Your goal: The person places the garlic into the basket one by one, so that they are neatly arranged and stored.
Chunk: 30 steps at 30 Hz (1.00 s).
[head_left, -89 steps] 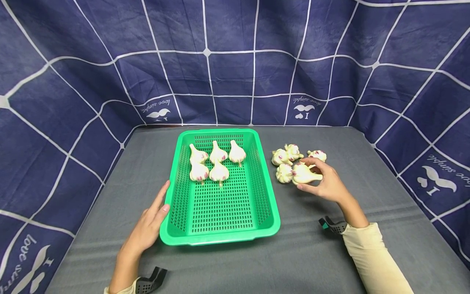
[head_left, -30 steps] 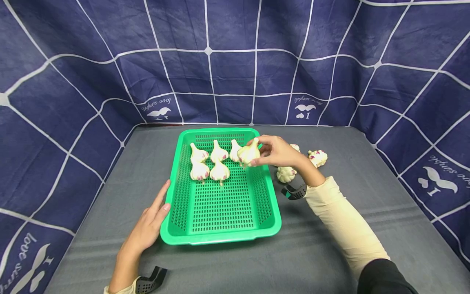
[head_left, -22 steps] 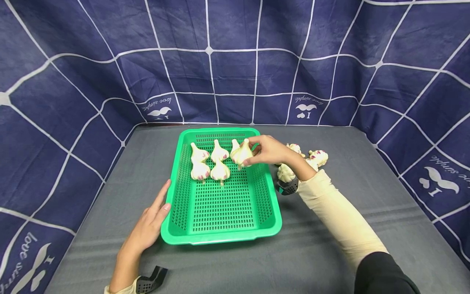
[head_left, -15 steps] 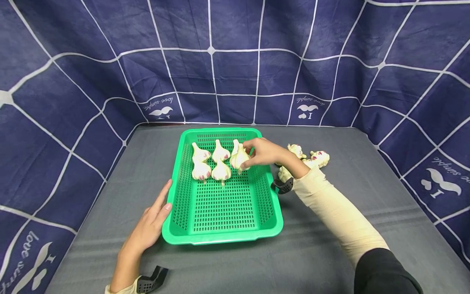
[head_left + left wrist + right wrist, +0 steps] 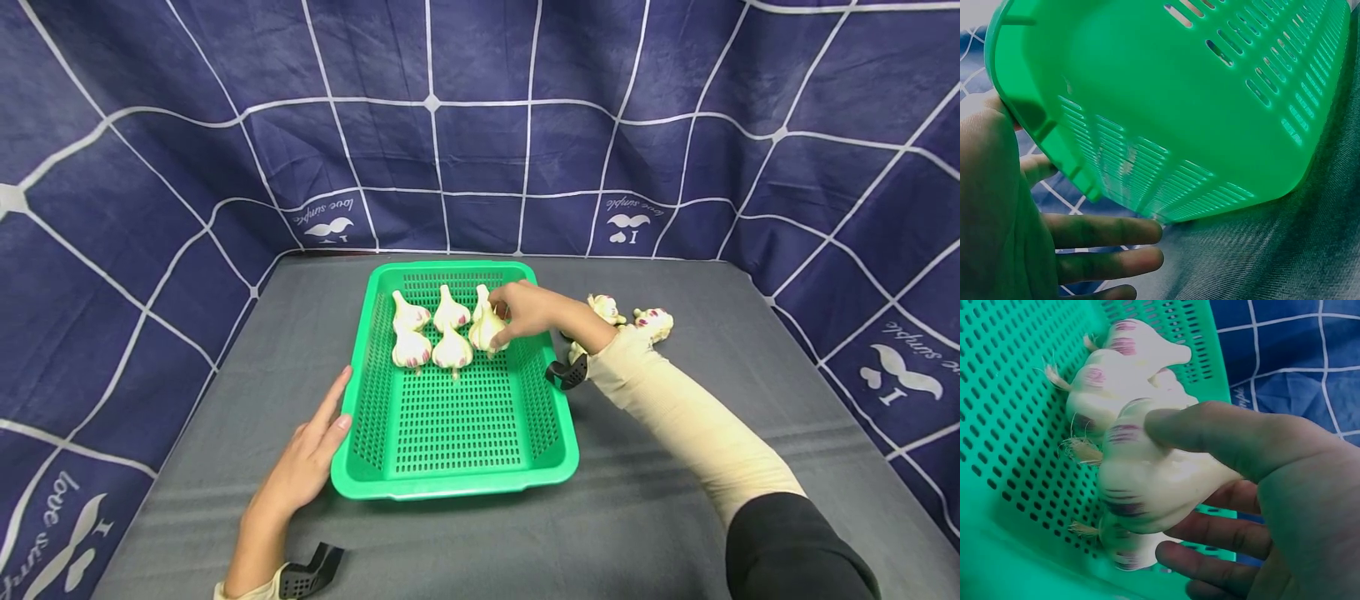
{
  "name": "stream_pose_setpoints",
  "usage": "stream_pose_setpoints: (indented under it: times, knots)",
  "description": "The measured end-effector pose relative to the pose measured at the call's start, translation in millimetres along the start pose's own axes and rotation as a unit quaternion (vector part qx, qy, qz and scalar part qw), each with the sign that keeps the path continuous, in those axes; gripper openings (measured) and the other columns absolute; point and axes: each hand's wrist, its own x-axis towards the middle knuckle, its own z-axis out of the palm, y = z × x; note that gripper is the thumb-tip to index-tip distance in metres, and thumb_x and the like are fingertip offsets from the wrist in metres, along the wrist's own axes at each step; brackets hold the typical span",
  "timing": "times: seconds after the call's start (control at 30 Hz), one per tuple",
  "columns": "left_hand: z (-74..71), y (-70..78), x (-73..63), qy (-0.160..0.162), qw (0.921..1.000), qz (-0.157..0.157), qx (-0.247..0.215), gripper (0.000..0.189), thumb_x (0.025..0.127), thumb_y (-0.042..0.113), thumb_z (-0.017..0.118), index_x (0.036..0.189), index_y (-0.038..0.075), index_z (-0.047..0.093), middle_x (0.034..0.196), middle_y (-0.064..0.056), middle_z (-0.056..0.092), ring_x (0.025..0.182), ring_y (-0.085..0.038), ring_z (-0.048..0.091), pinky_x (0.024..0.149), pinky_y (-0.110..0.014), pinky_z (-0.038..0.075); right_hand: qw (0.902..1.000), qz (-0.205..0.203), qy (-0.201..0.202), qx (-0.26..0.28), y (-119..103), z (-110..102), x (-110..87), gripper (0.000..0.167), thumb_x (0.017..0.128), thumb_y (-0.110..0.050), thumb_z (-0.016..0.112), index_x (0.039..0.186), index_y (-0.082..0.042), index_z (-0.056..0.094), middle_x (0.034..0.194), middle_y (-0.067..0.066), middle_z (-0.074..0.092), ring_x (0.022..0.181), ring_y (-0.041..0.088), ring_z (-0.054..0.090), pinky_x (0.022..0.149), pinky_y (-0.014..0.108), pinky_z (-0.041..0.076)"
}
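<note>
In the head view, my right hand (image 5: 525, 308) reaches over the right side of a green plastic basket (image 5: 457, 490). It grips a white garlic bulb (image 5: 484, 332) with purple streaks. Thumb and fingers lie on either side of that bulb (image 5: 1147, 475) in the right wrist view. Its stem points away from me, in front of another bulb (image 5: 482, 293) that is partly covered. Left of it, several garlic bulbs (image 5: 452, 350) lie in two rows. My left hand (image 5: 300, 458) rests at the basket's left rim, fingers extended; the left wrist view shows them along the outer wall (image 5: 1147, 94).
Several more garlic bulbs (image 5: 654, 323) lie on the grey cloth (image 5: 675, 467) right of the basket, some hidden behind my right forearm. A blue curtain (image 5: 480, 167) with white grid lines encloses the back and sides.
My right hand has picked up the garlic bulb from the group on the right, carried it left into the basket and lowered it before the right-hand bulb. My left hand stays put.
</note>
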Motion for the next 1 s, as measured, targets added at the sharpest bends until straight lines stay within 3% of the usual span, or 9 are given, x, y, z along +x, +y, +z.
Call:
stream_pose_setpoints:
  times: [0.13, 0.23, 0.37, 0.6, 0.77, 1.0]
  knots:
    - [0.0, -0.3, -0.8, 0.000, 1.0000, -0.002, -0.001, 0.058, 0.107, 0.016, 0.039, 0.160, 0.024, 0.019, 0.156, -0.016, 0.033, 0.135, -0.026, 0.037, 0.102, -0.005, 0.020, 0.9995, 0.021, -0.023, -0.010, -1.2, 0.7, 5.7, 0.042, 0.079, -0.030, 0.084, 0.087, -0.002, 0.055, 0.089, 0.007, 0.065, 0.071, 0.019, 0.051, 0.067, 0.034, 0.040]
    - [-0.1, -0.6, -0.8, 0.000, 1.0000, -0.001, 0.000, 0.058, 0.107, 0.015, 0.040, 0.160, 0.024, 0.019, 0.156, -0.016, 0.033, 0.136, -0.021, 0.036, 0.102, -0.005, 0.020, 0.9976, 0.047, -0.042, -0.029, -3.0, 1.2, 9.6, 0.046, 0.079, -0.033, 0.084, 0.107, -0.003, 0.063, 0.096, 0.005, 0.068, 0.082, 0.019, 0.059, 0.077, 0.036, 0.044]
    - [-0.2, -0.4, 0.1, -0.003, 1.0000, -0.001, -0.001, 0.058, 0.107, 0.016, 0.040, 0.160, 0.024, 0.019, 0.157, -0.015, 0.032, 0.136, -0.016, 0.035, 0.102, -0.005, 0.019, 0.9924, 0.085, -0.070, -0.056, -4.5, 2.5, 13.6, 0.060, 0.078, -0.036, 0.085, 0.125, -0.007, 0.062, 0.099, 0.000, 0.068, 0.091, 0.018, 0.061, 0.091, 0.043, 0.039]
    - [-0.8, 0.4, 0.8, -0.007, 1.0000, -0.006, 0.002, 0.058, 0.107, 0.017, 0.039, 0.160, 0.025, 0.018, 0.158, -0.014, 0.032, 0.136, -0.022, 0.037, 0.102, -0.005, 0.019, 0.9867, 0.106, -0.098, -0.076, -6.2, 5.7, 16.9, 0.035, 0.078, -0.036, 0.084, 0.096, -0.013, 0.064, 0.091, -0.002, 0.066, 0.085, 0.019, 0.058, 0.088, 0.042, 0.035]
    - [-1.7, 0.4, 0.8, -0.012, 0.9998, -0.015, 0.003, 0.058, 0.107, 0.019, 0.039, 0.160, 0.027, 0.016, 0.157, -0.014, 0.032, 0.135, -0.036, 0.040, 0.101, -0.005, 0.018, 0.9842, 0.108, -0.105, -0.092, -7.5, 9.0, 17.9, 0.033, 0.079, -0.036, 0.084, 0.093, -0.015, 0.063, 0.090, -0.003, 0.064, 0.082, 0.018, 0.056, 0.084, 0.039, 0.034]
    - [-3.2, -0.3, -0.4, -0.016, 0.9996, -0.022, -0.003, 0.057, 0.108, 0.020, 0.038, 0.160, 0.026, 0.016, 0.156, -0.017, 0.033, 0.134, -0.037, 0.040, 0.101, -0.006, 0.019, 0.9830, 0.123, -0.104, -0.089, -11.0, 9.2, 19.1, 0.024, 0.082, -0.032, 0.082, 0.085, -0.014, 0.065, 0.084, -0.002, 0.064, 0.076, 0.017, 0.051, 0.080, 0.035, 0.035]
